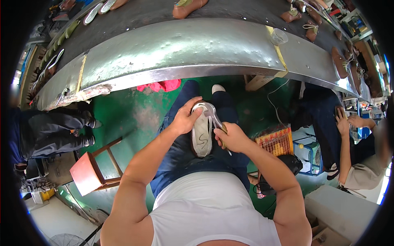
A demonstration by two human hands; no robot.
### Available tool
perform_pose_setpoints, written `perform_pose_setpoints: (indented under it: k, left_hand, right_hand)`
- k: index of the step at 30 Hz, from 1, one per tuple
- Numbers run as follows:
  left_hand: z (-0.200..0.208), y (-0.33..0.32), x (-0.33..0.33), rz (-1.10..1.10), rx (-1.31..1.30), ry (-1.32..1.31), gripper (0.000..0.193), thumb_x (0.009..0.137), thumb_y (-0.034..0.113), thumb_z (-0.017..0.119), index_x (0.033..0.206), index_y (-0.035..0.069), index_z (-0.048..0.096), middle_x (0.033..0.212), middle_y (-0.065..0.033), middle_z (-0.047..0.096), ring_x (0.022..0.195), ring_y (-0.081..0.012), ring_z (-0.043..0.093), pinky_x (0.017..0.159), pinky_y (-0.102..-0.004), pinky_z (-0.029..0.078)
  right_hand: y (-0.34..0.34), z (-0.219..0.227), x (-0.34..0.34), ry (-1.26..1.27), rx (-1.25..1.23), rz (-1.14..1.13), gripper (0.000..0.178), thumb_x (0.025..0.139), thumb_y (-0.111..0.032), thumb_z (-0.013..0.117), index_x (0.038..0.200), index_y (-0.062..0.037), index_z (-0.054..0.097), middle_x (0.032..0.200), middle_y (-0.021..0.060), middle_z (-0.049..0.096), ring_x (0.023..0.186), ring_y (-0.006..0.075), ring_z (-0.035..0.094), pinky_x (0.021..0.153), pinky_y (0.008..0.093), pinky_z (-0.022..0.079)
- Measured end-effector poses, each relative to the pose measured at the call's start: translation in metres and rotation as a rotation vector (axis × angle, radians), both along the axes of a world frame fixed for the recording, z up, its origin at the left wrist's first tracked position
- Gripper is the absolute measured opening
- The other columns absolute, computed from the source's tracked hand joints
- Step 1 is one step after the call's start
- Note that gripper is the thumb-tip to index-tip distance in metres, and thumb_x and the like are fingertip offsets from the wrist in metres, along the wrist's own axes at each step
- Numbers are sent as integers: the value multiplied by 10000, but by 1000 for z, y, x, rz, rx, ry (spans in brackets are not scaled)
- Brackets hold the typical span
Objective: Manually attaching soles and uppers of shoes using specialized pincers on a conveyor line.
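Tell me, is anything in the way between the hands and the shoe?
Nothing visible stands between the left hand and the shoe; it holds the far end directly. A metal hand tool, gripped by the right hand, comes between that hand and the shoe.

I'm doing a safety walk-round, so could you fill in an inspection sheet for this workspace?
Surface: metal-edged bench with a dark top; yellow strips cross its edge.
Work items: one shoe, pale underside up, over the lap; hand tool, exact kind unclear.
Clutter: other shoes and a clear cup on the bench; red cloth beneath.
Hands: left hand grips the shoe; right hand holds the tool.
Cables: thin white cord below the bench.
Surroundings: green floor, red-topped seat, people on both sides.
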State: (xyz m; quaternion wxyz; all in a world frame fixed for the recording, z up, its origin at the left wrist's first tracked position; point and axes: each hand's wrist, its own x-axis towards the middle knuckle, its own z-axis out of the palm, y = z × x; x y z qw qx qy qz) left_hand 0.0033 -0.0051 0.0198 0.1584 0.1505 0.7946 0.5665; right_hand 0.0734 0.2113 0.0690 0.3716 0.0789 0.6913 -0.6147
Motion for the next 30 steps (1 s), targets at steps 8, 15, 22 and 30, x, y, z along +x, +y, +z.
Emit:
perform_pose_setpoints:
  k: [8,15,22,30]
  left_hand:
    - [-29,-8,-8,50,448,-302,411,951,-14,558,1353,69,539,1232,-46,600,1126,-134,552,984,-294,446]
    - [11,-10,6,-26,449,-468,469,957,74,617,1408,85,490,1214,-26,603,1090,-127,568,968,-282,457]
    - [3,8,6,136,335,-353,390,954,125,639,1331,55,569,1128,-46,646,1010,-108,586,906,-257,485]
    - [-16,13,7,-7,109,-233,576,924,130,633,1450,40,415,1256,-149,616,1142,-242,588,991,-329,461]
  right_hand:
    - [-19,-53,13,578,382,-61,282,951,-246,594,970,35,577,837,282,645,814,470,630,724,513,495]
    - [3,12,32,517,574,234,257,954,-196,569,985,56,532,892,293,648,827,476,630,742,540,485]
    - [24,11,21,307,332,260,213,945,-172,563,949,39,534,793,225,655,733,392,666,690,432,527]
    - [6,5,5,622,411,-92,320,988,-278,513,961,40,540,816,259,642,804,425,647,721,456,496]
